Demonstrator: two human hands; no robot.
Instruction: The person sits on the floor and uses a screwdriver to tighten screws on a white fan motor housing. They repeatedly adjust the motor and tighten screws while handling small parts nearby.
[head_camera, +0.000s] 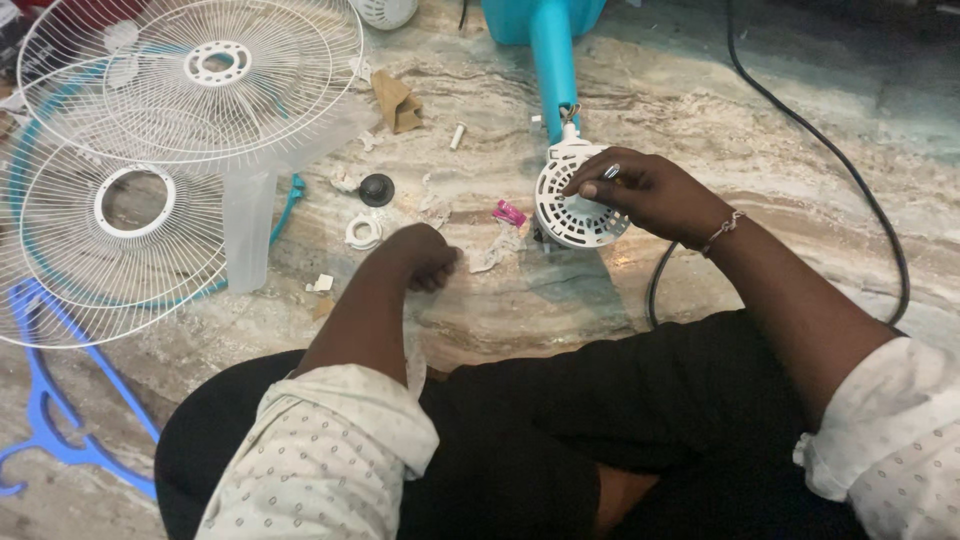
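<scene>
Seated person works on a fan's motor housing on a marble floor.

The right hand (640, 190) rests on the white vented motor housing (578, 200) at the end of the teal fan stem (550, 60), its grip closed on a small silvery piece (611, 171). The left hand (425, 255) is curled shut near torn plastic scraps (495, 250); whether it holds anything cannot be told. Two white wire fan guards (150, 150) lie well apart to the left.

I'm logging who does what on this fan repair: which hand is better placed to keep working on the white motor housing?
Probably the right hand: it already rests on the white motor housing, fingers on its top. The left hand is closed on the floor, apart from it, nearer the white ring.
</scene>
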